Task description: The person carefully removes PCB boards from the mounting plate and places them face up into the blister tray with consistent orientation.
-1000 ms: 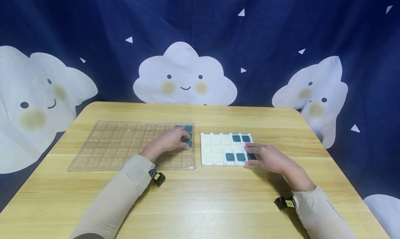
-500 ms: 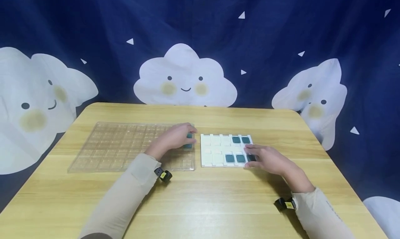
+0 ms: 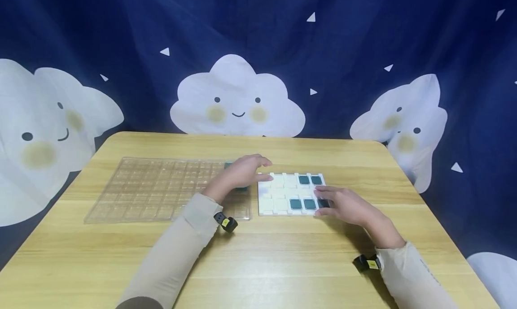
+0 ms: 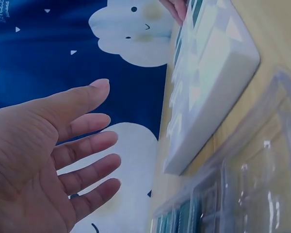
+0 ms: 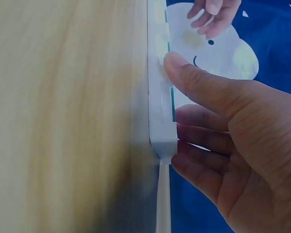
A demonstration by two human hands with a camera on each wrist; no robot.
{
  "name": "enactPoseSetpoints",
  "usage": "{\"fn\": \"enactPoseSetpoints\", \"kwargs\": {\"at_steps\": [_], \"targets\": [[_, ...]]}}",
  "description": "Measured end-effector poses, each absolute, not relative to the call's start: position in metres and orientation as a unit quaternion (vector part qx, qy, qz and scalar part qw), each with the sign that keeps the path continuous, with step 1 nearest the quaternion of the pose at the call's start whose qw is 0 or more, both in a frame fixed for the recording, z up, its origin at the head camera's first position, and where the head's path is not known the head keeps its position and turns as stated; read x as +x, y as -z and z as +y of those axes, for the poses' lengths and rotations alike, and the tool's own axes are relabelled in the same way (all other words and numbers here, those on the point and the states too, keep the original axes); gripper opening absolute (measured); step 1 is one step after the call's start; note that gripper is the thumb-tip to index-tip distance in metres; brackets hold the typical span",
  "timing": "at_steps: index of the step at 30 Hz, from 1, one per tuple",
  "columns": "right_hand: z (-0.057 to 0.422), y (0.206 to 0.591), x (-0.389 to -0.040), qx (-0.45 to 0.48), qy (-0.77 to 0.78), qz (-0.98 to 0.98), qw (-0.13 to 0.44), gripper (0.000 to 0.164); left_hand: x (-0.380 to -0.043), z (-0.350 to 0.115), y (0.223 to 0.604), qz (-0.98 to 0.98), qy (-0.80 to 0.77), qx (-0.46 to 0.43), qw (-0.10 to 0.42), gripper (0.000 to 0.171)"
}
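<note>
My left hand [image 3: 241, 172] is over the right end of a clear plastic compartment tray [image 3: 161, 190], its thumb and fingertips reaching towards the white tray [image 3: 278, 193]. In the left wrist view the fingers [image 4: 92, 148] are spread loosely, with nothing between them and the thumb. My right hand [image 3: 350, 206] rests at the right end of the white tray, thumb on its top near the front edge. Dark green square chips [image 3: 309, 204] sit in several of its pockets; the hand partly covers one. Behind my left hand, more green chips [image 3: 228, 164] show in the clear tray.
Both trays lie side by side on a wooden table [image 3: 258, 255], a narrow gap between them. Pockets at the white tray's left hold no chips. A dark blue curtain [image 3: 335, 44] with printed clouds hangs behind the table. Each wrist wears a small black camera [image 3: 225, 222].
My left hand has moved right from the chips in the clear tray to the white tray's left edge, its fingers opening out. My right hand has stayed in place.
</note>
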State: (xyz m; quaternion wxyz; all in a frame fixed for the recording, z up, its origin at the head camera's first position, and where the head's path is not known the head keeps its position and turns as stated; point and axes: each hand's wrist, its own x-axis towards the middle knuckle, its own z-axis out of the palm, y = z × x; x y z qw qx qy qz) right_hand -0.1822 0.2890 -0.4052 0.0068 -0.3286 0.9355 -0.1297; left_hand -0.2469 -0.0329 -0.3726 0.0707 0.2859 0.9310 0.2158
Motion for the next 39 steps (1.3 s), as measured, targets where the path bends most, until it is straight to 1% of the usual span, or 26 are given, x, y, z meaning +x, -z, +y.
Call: {"fn": "enactPoseSetpoints", "kwargs": {"at_steps": [10, 20, 30, 34, 39], "targets": [[0.289, 0.404, -0.182, -0.323, 0.130, 0.937, 0.013, 0.066, -0.246, -0.014, 0.375, 0.914, -0.233, 0.319, 0.096, 0.058], [0.289, 0.405, -0.183, -0.325, 0.128, 0.937, 0.004, 0.066, -0.247, 0.001, 0.378, 0.910, -0.236, 0.331, 0.084, 0.056], [0.289, 0.404, -0.183, -0.327, 0.129, 0.936, 0.000, 0.065, -0.244, 0.014, 0.379, 0.902, -0.220, 0.363, 0.079, 0.055], [0.289, 0.405, -0.183, -0.327, 0.125, 0.937, 0.001, 0.065, -0.241, 0.019, 0.381, 0.899, -0.221, 0.367, 0.087, 0.055], [0.289, 0.405, -0.183, -0.326, 0.124, 0.937, 0.002, 0.065, -0.237, 0.022, 0.385, 0.895, -0.219, 0.374, 0.103, 0.058]]}}
